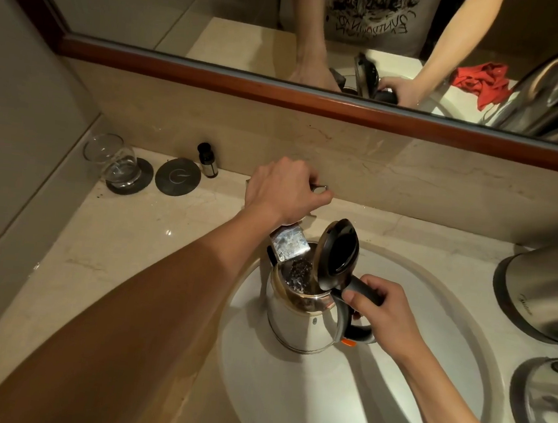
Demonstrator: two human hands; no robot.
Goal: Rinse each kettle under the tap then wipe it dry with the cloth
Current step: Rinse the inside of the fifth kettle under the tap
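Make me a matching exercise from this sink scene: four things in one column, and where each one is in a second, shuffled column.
Things:
1. open kettle
2. glass
3. small dark bottle
4. left hand

Places:
A. on a round coaster in the left back corner of the counter
B. on the tap handle by the back wall
C. in the sink, under the spout, held by its handle
D. against the back wall, beside the bare coaster

Pairs: 1-C, 2-A, 3-D, 4-B

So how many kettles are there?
3: one in the sink, held by the right hand; two on the counter at right. More may be out of frame.
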